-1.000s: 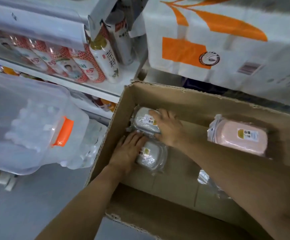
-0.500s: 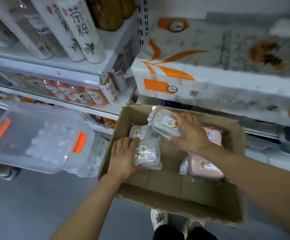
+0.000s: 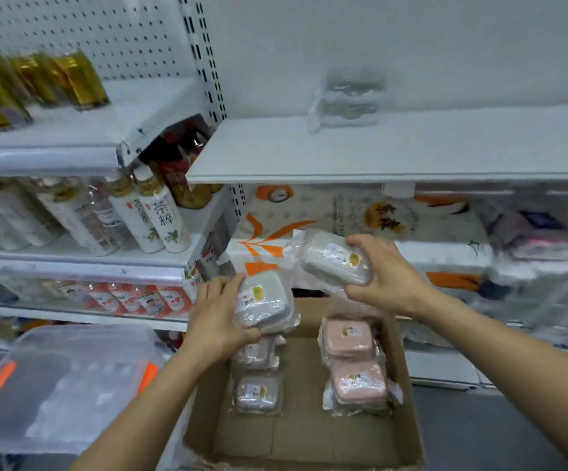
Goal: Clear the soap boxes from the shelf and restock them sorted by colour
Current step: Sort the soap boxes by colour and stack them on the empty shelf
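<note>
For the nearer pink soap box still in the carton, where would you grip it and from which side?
Come from above and pinch the long sides of the nearer pink soap box. It lies flat, label up; the other pink box butts its far end and the carton wall stands close on the right, so probably its ends are less free.

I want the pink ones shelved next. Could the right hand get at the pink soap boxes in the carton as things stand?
Probably not right away: the right hand already grips a grey soap box. The pink soap boxes lie uncovered in the open carton just below it, so the way is otherwise free.
</note>
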`<state>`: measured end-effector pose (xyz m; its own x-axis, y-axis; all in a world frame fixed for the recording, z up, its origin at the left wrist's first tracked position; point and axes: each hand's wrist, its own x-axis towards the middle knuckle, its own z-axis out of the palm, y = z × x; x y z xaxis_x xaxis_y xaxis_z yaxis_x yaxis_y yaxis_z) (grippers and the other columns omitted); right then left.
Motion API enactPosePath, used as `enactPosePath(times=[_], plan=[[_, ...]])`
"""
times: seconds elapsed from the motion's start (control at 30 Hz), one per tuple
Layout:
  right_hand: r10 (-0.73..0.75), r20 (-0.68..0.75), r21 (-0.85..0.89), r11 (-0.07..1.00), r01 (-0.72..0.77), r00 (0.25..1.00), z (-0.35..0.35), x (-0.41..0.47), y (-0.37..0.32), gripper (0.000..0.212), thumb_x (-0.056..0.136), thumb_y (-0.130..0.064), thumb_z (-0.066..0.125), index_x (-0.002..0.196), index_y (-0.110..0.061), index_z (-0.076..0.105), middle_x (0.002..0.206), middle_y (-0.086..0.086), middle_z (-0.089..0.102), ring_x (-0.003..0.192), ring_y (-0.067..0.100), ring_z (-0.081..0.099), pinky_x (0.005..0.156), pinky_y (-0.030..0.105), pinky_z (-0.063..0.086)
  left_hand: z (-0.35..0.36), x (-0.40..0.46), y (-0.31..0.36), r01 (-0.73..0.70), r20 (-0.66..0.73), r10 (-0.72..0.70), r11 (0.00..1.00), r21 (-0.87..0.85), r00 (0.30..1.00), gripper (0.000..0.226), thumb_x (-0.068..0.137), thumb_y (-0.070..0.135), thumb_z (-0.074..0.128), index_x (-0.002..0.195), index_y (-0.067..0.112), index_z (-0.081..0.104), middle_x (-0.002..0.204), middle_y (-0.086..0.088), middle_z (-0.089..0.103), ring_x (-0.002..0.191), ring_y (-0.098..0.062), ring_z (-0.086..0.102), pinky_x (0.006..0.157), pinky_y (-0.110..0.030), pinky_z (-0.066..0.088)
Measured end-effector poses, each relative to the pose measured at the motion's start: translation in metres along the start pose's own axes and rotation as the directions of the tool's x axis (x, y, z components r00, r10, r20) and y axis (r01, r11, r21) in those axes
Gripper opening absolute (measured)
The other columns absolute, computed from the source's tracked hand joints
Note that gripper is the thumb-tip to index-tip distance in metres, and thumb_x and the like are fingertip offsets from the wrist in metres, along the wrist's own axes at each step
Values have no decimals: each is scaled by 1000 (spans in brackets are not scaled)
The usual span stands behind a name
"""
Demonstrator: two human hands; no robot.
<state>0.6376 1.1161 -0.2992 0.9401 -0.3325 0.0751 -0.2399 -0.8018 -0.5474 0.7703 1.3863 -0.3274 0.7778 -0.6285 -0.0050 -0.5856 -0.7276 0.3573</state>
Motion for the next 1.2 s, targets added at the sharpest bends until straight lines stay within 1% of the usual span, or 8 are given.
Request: enactPosePath(times=[0.2, 0.33, 0.43, 0.5, 0.63, 1.0, 1.13, 1.2], plan=[[-39, -93, 194, 979, 56, 995, -85, 24, -7, 69, 59, -37, 73, 122, -38, 45, 117, -14, 50, 107, 7, 50, 88, 27, 46, -60, 40, 53, -103, -126, 93, 992, -79, 988, 102, 50, 60, 61, 144, 32, 34, 127, 6, 43, 116, -15, 33, 98, -35, 38], [-44, -194, 303, 947, 103, 980, -142, 63, 1, 64, 69, -18, 79, 123, -35, 49, 120, -8, 55, 103, 13, 59, 81, 31, 54, -98, 74, 90, -157, -220, 126, 979, -127, 967, 97, 49, 60, 65, 137, 33, 39, 123, 14, 45, 113, -12, 35, 97, -35, 39], [-48, -218, 257, 961, 104, 975, -176, 98, 11, 64, 72, -16, 79, 127, -30, 47, 121, -9, 53, 107, 11, 55, 83, 16, 45, -123, 107, 110, -153, -263, 110, 977, -148, 958, 98, 46, 62, 63, 135, 29, 41, 120, 11, 46, 111, -12, 36, 96, -36, 39], [-44, -187, 194, 978, 81, 981, -190, 123, 21, 66, 70, -21, 80, 126, -30, 46, 119, -6, 54, 105, 14, 56, 82, 15, 46, -134, 129, 117, -124, -286, 71, 978, -170, 956, 95, 47, 57, 68, 134, 27, 43, 116, 9, 47, 112, -14, 36, 97, -37, 39], [-71, -29, 14, 997, 72, 997, -194, 171, 39, 72, 60, -34, 77, 123, -37, 43, 113, -8, 50, 103, 16, 51, 91, 36, 49, -146, 166, 122, -88, -332, 10, 972, -219, 943, 86, 59, 40, 84, 134, 25, 44, 115, 7, 47, 112, -14, 35, 98, -36, 38], [-206, 109, -41, 977, 212, 972, -171, 226, 58, 57, 78, -24, 68, 132, -29, 49, 128, -7, 47, 120, 19, 38, 103, 33, 35, -141, 218, 127, -84, -326, 0, 966, -243, 945, 89, 59, 42, 86, 136, 25, 45, 116, 7, 48, 113, -15, 39, 99, -36, 40], [-230, -39, -21, 973, 230, 972, -172, 208, 67, 60, 86, -29, 68, 141, -27, 44, 145, -10, 37, 135, 12, 25, 107, 20, 20, -140, 240, 149, -164, -330, 70, 950, -267, 941, 90, 56, 41, 86, 135, 25, 47, 115, 8, 49, 114, -17, 43, 99, -36, 43], [-185, -206, 30, 980, 195, 961, -178, 197, 74, 54, 89, -24, 64, 140, -28, 45, 143, -9, 41, 132, 9, 29, 106, 23, 27, -142, 253, 167, -223, -316, 130, 934, -278, 940, 89, 57, 38, 87, 136, 26, 46, 114, 9, 48, 117, -17, 42, 99, -36, 44]])
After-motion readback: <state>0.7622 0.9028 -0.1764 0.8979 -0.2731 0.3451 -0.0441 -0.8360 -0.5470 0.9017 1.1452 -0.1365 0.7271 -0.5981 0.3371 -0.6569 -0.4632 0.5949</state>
